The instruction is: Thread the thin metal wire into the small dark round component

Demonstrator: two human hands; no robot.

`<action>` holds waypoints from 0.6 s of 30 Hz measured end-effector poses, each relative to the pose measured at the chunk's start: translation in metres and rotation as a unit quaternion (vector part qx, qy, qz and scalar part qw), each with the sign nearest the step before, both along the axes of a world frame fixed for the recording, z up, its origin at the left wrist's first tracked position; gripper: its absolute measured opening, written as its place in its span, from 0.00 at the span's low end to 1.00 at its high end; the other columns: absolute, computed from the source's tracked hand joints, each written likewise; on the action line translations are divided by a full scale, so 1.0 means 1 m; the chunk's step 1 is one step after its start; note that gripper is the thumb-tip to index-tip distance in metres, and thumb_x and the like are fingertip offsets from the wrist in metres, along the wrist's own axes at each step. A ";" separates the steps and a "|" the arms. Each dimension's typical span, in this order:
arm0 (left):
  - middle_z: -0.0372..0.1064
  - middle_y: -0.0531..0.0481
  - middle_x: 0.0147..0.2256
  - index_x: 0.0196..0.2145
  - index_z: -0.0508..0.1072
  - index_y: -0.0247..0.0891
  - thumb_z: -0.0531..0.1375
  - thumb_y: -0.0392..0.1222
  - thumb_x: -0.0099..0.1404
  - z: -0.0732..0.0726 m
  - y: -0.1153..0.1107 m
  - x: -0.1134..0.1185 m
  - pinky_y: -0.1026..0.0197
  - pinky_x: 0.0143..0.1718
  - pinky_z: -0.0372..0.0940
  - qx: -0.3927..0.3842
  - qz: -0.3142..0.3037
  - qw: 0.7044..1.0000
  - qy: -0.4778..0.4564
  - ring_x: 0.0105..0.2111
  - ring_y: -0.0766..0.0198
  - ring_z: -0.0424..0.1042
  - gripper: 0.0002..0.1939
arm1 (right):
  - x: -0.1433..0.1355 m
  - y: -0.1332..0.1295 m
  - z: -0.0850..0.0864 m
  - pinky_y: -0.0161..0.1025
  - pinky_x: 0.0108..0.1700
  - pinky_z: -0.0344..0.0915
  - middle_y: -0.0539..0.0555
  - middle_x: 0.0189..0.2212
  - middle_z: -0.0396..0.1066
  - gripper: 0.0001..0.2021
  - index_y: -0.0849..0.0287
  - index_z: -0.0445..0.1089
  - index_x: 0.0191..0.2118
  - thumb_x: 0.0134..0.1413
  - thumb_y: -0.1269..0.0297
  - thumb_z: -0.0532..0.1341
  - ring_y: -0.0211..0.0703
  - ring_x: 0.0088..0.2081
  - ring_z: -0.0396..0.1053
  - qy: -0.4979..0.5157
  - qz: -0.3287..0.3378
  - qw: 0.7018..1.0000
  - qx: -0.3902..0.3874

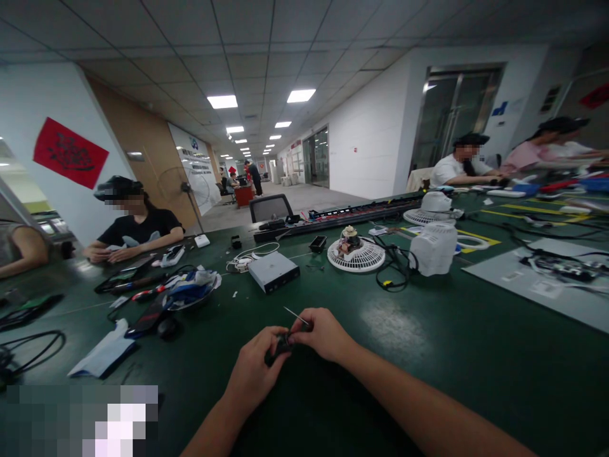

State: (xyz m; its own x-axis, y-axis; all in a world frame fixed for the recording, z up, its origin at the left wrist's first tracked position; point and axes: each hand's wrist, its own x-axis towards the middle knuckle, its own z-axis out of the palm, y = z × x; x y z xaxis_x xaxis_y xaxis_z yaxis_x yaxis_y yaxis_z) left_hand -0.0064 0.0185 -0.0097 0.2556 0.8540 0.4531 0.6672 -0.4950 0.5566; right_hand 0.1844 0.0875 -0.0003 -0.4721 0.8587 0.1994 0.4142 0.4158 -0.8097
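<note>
Just above the green table, my left hand is closed around a small dark part, largely covered by the fingers. My right hand meets it from the right, its thumb and fingertips pinched at the part. A slim tool with a thin metal shaft pokes out of the right hand, pointing up and left; its handle is hidden. Beyond the hands lies a silver box-shaped drive. Behind it to the right, a small black open box stands beside a round white fan grille with a motor on it.
A white plastic housing and black cable lie to the right, near a grey board. Tools, a blue-and-white bundle and a pale cloth occupy the left. Co-workers sit at the left and far right; a long black assembly lines the back.
</note>
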 end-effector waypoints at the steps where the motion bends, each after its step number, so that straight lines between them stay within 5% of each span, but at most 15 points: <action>1: 0.73 0.50 0.46 0.27 0.58 0.41 0.60 0.35 0.62 -0.001 0.000 0.000 0.58 0.43 0.70 0.004 -0.004 1.000 0.001 0.45 0.60 0.74 0.12 | 0.001 0.001 -0.001 0.33 0.31 0.58 0.48 0.27 0.73 0.07 0.58 0.78 0.30 0.43 0.63 0.70 0.38 0.30 0.66 0.000 -0.004 1.000 -0.011; 18: 0.73 0.48 0.45 0.26 0.56 0.41 0.60 0.32 0.61 -0.001 -0.002 0.003 0.59 0.42 0.70 0.021 -0.032 0.999 -0.015 0.44 0.61 0.74 0.14 | 0.000 0.007 -0.012 0.32 0.29 0.57 0.47 0.23 0.68 0.09 0.62 0.72 0.28 0.39 0.64 0.70 0.35 0.27 0.63 0.093 0.047 0.978 -0.182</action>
